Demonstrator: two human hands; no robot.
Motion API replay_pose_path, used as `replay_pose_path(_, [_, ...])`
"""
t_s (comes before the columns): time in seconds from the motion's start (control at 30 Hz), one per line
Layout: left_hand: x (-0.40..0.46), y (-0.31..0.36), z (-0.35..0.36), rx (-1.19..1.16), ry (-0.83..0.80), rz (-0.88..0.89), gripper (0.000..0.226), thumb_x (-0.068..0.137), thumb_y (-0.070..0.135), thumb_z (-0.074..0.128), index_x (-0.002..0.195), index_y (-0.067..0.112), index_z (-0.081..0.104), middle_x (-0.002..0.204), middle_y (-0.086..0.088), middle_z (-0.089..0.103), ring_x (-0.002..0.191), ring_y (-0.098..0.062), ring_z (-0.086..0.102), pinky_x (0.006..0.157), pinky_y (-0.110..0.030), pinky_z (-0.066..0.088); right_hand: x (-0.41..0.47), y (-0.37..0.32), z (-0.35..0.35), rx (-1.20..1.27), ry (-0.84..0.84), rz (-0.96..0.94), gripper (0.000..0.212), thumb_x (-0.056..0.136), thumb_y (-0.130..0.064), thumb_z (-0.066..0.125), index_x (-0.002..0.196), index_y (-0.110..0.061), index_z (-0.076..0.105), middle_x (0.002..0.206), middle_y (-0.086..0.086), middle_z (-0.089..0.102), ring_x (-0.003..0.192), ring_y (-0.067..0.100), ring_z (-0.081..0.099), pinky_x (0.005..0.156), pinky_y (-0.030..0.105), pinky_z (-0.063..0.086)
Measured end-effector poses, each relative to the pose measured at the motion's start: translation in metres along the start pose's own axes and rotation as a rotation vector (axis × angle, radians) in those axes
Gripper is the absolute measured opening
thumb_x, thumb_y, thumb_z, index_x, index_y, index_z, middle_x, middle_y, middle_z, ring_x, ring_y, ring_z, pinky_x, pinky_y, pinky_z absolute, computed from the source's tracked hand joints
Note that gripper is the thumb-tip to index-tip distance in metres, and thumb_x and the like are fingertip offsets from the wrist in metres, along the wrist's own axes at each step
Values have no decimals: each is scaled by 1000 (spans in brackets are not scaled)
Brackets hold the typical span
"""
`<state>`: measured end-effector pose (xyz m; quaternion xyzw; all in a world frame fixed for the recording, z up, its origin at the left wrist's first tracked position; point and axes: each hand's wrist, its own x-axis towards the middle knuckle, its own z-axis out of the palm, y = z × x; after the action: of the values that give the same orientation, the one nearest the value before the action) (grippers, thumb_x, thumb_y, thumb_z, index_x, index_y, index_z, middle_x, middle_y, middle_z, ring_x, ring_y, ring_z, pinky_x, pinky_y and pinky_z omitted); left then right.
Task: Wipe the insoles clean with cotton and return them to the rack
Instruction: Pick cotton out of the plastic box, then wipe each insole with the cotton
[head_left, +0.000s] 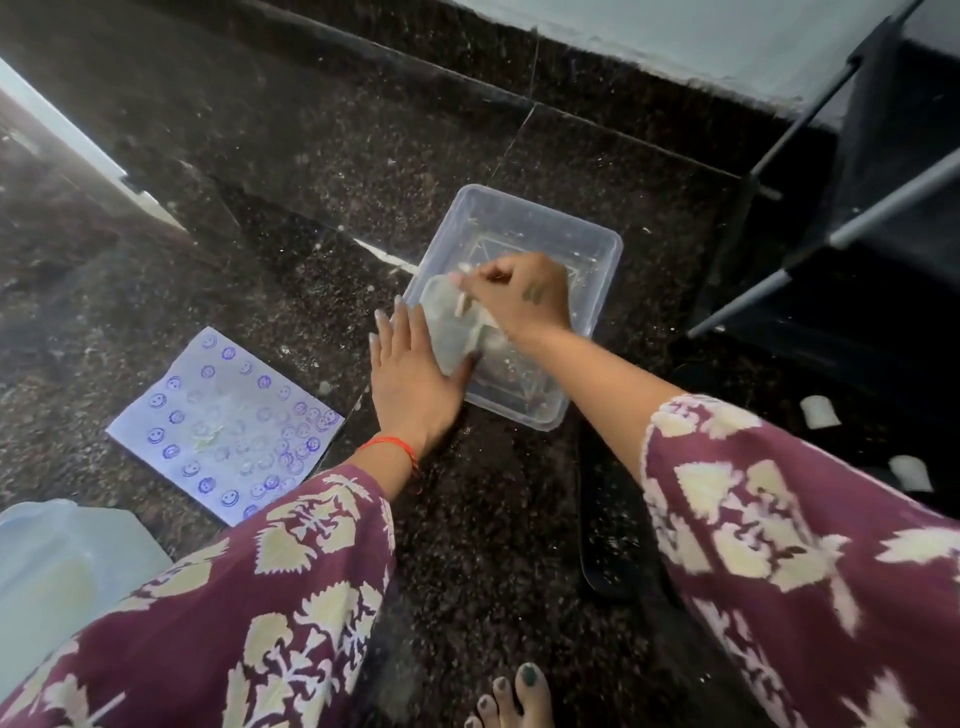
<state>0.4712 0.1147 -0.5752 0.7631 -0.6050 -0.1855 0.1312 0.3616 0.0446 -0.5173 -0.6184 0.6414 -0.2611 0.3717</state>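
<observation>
A clear plastic tub (597, 244) stands on the dark stone floor. Inside it lies a translucent packet (447, 322), blurred. My left hand (410, 374) lies flat with straight fingers against the tub's left rim, its thumb on the packet. My right hand (524, 296) hovers over the tub and pinches a small white tuft of cotton (461, 306) between thumb and fingertips. A dark insole (605, 525) lies flat on the floor between my forearms, near the tub's front corner.
The black shoe rack (852, 218) with grey bars stands at the right. A paper sheet (228, 421) stamped with blue smileys, with a bit of used cotton on it, lies left of the tub. A translucent jug (57, 571) is at lower left. My bare toes (514, 696) are below.
</observation>
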Motion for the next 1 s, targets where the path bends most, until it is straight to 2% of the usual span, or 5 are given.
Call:
replay_pose_path(0.13, [-27, 36, -3, -276, 256, 136, 58, 92, 39, 53, 136, 3, 45, 143, -15, 44, 135, -30, 37, 112, -37, 26, -20, 23, -61, 243, 223, 272, 10, 72, -20, 78, 77, -20, 69, 82, -5, 69, 79, 10, 65, 76, 26, 55])
replay_pose_path(0.23, [-64, 62, 13, -345, 287, 228, 43, 89, 28, 50, 123, 3, 55, 122, -13, 59, 114, -30, 53, 99, -34, 37, -50, 61, -91, 362, 301, 439, 30, 73, 1, 73, 95, -16, 65, 92, -1, 66, 80, 7, 59, 68, 16, 52])
replay_pose_path(0.5, [-129, 78, 73, -369, -238, -128, 44, 92, 17, 55, 134, 6, 47, 128, -17, 54, 119, -32, 49, 99, -34, 34, -147, 138, -86, 161, 161, 558, 15, 82, -4, 65, 92, -11, 72, 88, 1, 69, 72, 8, 58, 53, 6, 40])
replay_pose_path(0.9, [-107, 93, 83, -475, -398, -372, 20, 86, 14, 63, 106, 14, 68, 102, -9, 71, 100, -27, 65, 91, -38, 50, -138, 150, -63, -8, -17, 637, 16, 88, -7, 56, 89, -15, 70, 97, 9, 69, 92, 26, 64, 78, 32, 54])
replay_pose_path(1.0, [-109, 91, 77, -557, -416, -422, 12, 84, 13, 67, 93, 21, 66, 83, -1, 68, 89, -26, 67, 82, -43, 56, -142, 145, -75, 104, -9, 671, 13, 88, -11, 58, 90, -14, 71, 96, 9, 70, 83, 22, 64, 67, 29, 54])
